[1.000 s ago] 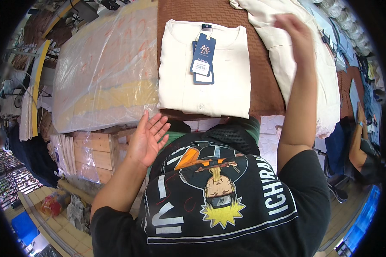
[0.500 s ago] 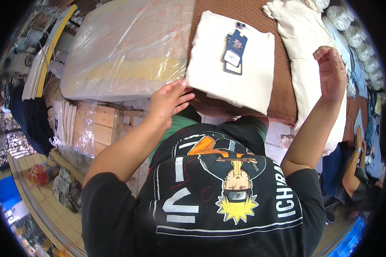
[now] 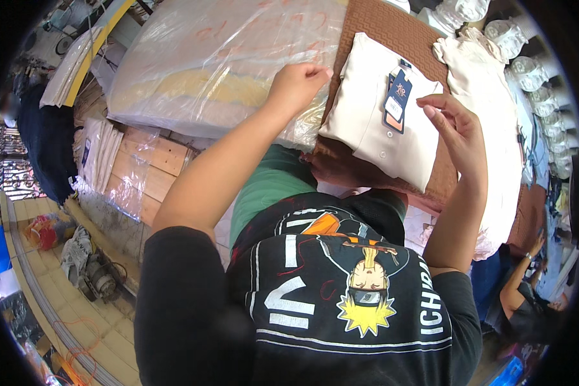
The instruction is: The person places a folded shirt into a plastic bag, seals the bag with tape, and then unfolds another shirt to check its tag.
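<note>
A folded cream shirt (image 3: 367, 103) with buttons down its front lies on a brown textured cloth (image 3: 379, 32). Navy hang tags (image 3: 397, 95) rest on it below the collar label. My left hand (image 3: 296, 87) is raised left of the shirt, over a plastic-wrapped bundle (image 3: 206, 64); its fingers are drawn together, with nothing visible in them. Over the shirt's right side hovers my right hand (image 3: 457, 132), its fingers curved and the thumb apart from the index finger, holding nothing. Both hands appear clear of the shirt.
A heap of cream fabric (image 3: 489, 154) lies to the right, with several white wrapped rolls (image 3: 531, 74) behind it. At the left are a wooden crate (image 3: 145, 157) and wrapped folded garments (image 3: 100, 151). Another person (image 3: 527, 296) works at the far right.
My left hand has left the shirt's near-left corner and risen over the wrapped bundle, its fingers closing together. My right hand has come left from the cream heap to the shirt. The view has shifted.
</note>
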Available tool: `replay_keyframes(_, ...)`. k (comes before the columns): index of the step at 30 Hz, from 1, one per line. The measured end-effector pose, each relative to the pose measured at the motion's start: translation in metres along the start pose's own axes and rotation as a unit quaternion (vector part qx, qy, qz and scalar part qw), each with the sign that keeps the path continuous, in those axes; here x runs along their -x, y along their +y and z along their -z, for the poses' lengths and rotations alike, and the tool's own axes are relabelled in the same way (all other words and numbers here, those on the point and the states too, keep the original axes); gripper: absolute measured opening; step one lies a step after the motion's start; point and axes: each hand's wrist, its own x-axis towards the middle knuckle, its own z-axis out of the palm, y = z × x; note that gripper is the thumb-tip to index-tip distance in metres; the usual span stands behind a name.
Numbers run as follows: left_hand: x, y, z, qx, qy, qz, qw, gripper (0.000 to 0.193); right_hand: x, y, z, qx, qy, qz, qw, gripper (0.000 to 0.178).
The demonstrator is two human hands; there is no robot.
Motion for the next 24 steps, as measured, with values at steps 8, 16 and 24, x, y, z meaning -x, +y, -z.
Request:
replay_keyframes(8,-0.036,0.019,-0.026,-0.068,-0.042,0.009,0.997,0.037,0.02,0.1,0.015,0.027,0.205,-0.294,0.933,0.034)
replay_keyframes(16,-0.044,0.007,-0.042,-0.012,-0.07,0.048,0.996,0.034,0.02,0.124,0.006,-0.106,0.191,-0.323,0.921,0.034)
replay_keyframes(24,-0.046,-0.012,-0.043,0.145,-0.053,0.064,0.986,0.028,0.016,0.123,-0.005,-0.167,0.163,-0.324,0.917,0.029)
